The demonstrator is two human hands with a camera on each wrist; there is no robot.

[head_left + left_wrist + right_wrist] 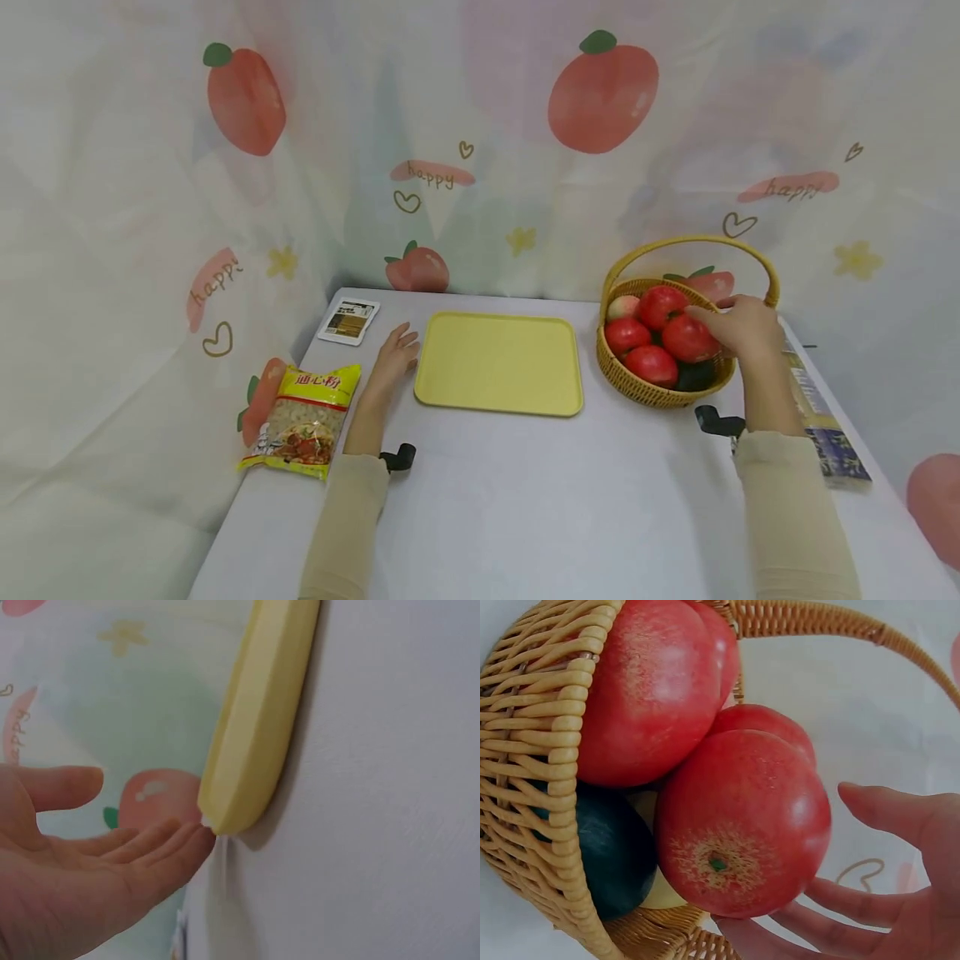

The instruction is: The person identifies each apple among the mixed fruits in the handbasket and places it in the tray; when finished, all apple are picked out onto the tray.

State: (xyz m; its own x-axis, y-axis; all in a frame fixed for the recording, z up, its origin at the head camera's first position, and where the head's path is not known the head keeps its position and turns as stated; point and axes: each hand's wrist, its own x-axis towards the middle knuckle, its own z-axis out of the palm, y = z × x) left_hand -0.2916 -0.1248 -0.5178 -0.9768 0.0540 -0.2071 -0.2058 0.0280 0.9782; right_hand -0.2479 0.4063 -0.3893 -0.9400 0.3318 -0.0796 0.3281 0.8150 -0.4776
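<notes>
My right hand [742, 325] is at the right side of a wicker basket [566, 750] of fruit. Its fingers reach beside and under a red apple [742, 825] with a russet patch round its stem end, while the thumb stays apart from it. Other red apples [651, 367], a pale peach-like fruit [622, 308] and a dark green fruit [611, 851] fill the basket. My left hand [393, 354] is beside the left edge of a yellow tray [498, 362]. In the left wrist view its fingers are extended, fingertips close to the tray's corner; contact is unclear.
On the left lie a yellow bag of pasta [303, 421] and a white flat package [348, 322]. A blue and tan package [828, 442] lies at the right edge, partly behind my right arm. A printed cloth [495, 225] hangs behind the white table [555, 500].
</notes>
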